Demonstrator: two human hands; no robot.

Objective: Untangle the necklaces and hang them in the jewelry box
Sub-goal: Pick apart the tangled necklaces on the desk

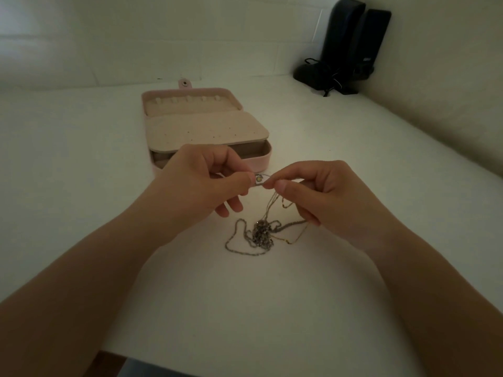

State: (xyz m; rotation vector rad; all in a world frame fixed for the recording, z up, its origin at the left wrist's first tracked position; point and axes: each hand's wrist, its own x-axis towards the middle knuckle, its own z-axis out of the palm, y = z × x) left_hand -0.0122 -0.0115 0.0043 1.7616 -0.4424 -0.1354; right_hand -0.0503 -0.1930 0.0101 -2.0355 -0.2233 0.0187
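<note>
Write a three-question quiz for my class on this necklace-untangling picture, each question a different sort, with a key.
1. True or false: necklaces already hang on the pegs of the jewelry box.
2. Multiple choice: the knotted clump of chains lies (A) inside the box, (B) on the white table below the hands, (C) beside the black speakers.
3. Fill in: the left hand and right hand pinch a small ____ and thin chains between them.

Key: 1 false; 2 B; 3 pendant.

Both hands pinching tangled necklaces
</note>
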